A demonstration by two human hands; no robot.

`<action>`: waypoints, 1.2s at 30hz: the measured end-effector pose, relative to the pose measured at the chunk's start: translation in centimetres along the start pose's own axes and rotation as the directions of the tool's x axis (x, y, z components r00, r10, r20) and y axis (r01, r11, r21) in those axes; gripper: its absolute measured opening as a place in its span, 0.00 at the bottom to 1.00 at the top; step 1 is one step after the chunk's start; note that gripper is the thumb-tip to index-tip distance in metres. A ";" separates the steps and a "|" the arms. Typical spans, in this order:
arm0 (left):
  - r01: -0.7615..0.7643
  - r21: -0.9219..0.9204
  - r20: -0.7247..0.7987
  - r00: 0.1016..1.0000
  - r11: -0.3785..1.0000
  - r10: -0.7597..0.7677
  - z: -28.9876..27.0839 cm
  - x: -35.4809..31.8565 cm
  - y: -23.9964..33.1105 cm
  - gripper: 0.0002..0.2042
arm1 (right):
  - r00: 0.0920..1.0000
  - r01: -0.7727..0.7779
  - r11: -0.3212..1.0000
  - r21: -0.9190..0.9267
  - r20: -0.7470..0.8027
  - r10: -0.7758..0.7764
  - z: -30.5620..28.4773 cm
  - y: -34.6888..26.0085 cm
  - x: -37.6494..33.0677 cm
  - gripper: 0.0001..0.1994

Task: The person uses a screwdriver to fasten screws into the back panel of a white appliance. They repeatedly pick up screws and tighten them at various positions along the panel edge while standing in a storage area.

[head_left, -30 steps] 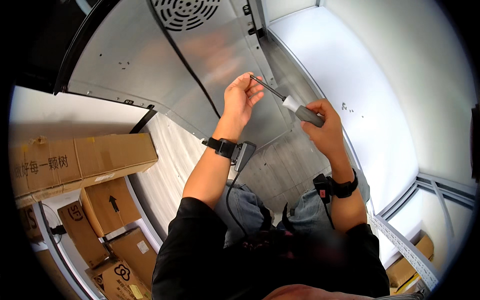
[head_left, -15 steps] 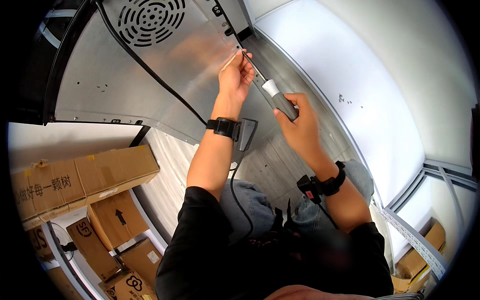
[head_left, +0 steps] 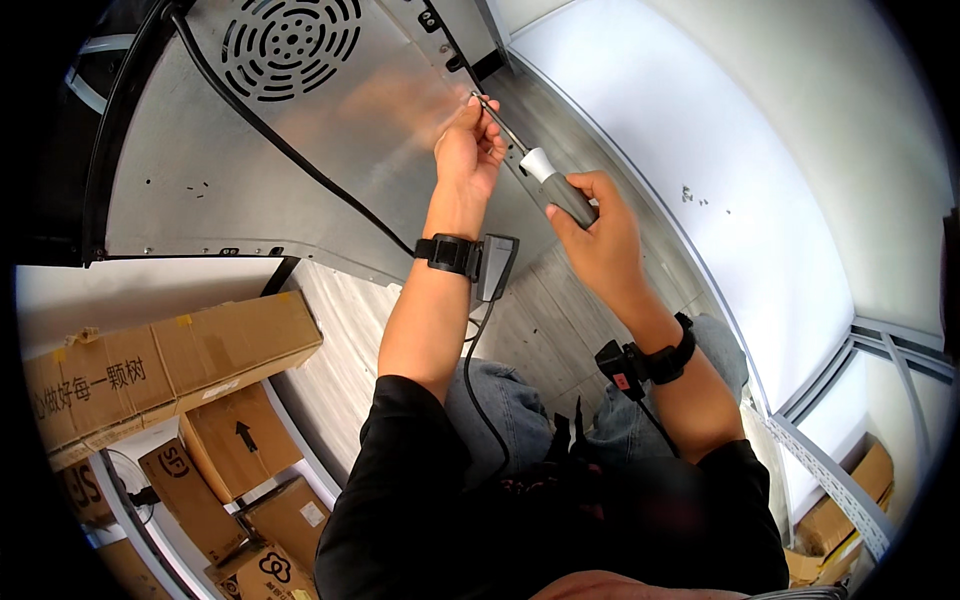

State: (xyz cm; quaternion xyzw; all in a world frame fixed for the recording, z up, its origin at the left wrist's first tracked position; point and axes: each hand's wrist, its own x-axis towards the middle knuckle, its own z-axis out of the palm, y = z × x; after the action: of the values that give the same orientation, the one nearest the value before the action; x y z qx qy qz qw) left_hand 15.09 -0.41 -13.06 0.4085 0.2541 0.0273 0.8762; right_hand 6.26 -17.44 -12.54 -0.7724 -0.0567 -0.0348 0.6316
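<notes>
A screwdriver [head_left: 568,198] with a grey and white handle is gripped in my right hand [head_left: 605,240]. Its shaft slants up and left to the edge of a large metal panel [head_left: 290,180]. My left hand [head_left: 470,155] is closed at the far end of the shaft, with thumb and fingertips pinching around it close to the tip. The tip rests at or near the panel's edge; any screw there is too small to make out. Vent slots and a few small holes mark the panel, and a black cable [head_left: 270,130] hangs across its face.
On my right, a white shelf surface [head_left: 690,130] carries several small metal bits [head_left: 687,194], perhaps screws. Cardboard boxes [head_left: 240,340] are stacked at lower left, and another carton [head_left: 845,510] sits at lower right beside a metal shelf frame [head_left: 830,480]. Wood-look floor [head_left: 545,310] lies below my hands.
The panel and its cable have shifted slightly left and down in view. Both hands stay at the screwdriver, whose handle has moved only a little.
</notes>
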 end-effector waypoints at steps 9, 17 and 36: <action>0.028 -0.043 0.075 0.997 0.999 -0.025 -0.9 0.4 0.0 0.08 | 0.989 -0.145 0.972 0.184 0.005 0.147 0.4 -1.4 -0.1 0.15; 0.081 0.003 0.184 0.980 0.997 -0.081 -1.0 -0.5 0.6 0.08 | 0.910 -0.415 0.792 0.448 0.186 0.371 0.4 -1.5 0.6 0.15; 0.046 -0.023 0.116 0.992 0.999 -0.044 -1.1 0.2 0.2 0.07 | 0.979 -0.194 0.980 0.048 -0.054 0.197 0.5 -1.5 -0.5 0.18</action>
State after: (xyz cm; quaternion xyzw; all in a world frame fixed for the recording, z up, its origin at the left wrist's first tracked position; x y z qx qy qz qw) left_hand 14.80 0.57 -13.63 0.3923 0.2116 -0.0129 0.8951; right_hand 5.59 -16.64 -11.26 -0.7594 0.0373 0.0059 0.6496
